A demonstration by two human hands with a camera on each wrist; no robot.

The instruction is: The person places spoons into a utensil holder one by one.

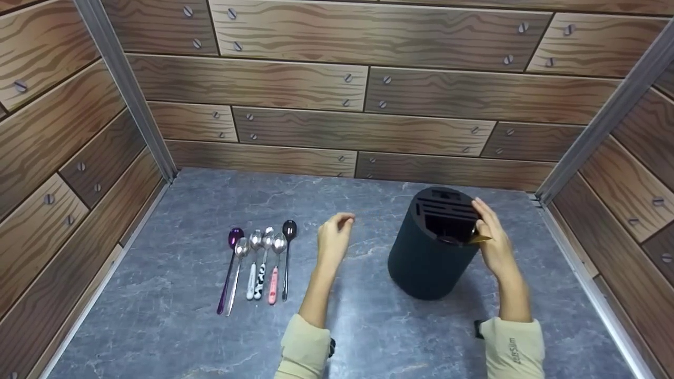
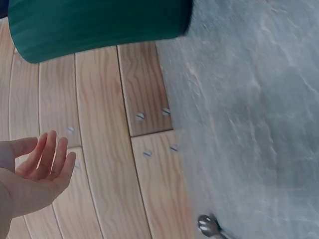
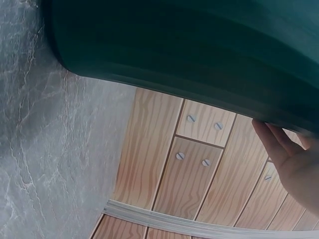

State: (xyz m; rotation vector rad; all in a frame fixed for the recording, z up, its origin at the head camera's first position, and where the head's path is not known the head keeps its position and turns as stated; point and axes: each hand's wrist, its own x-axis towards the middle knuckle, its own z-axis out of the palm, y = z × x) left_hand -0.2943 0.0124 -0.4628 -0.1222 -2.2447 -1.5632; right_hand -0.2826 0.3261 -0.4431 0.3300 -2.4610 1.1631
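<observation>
A dark green, nearly black cylindrical utensil holder [image 1: 432, 263] with a slotted top stands upright on the right of the table. At its right rim is my right hand [image 1: 495, 242], its straight fingers touching the outer wall, also visible in the right wrist view. A gold-coloured piece [image 1: 479, 239] shows at the rim beside the thumb; its other part is hidden. Left of the holder, my left hand [image 1: 333, 242] hovers with loosely bent fingers and nothing in them. Several long-handled spoons lie side by side farther left, among them a purple spoon [image 1: 231, 252] and a black spoon [image 1: 288, 247].
Wood-patterned panels [image 1: 295, 84] enclose the grey marbled table [image 1: 158, 326] at the back and both sides. Metal strips [image 1: 605, 300] run along the side edges. Between the spoons lie ones with white, spotted and pink handles [image 1: 273, 287].
</observation>
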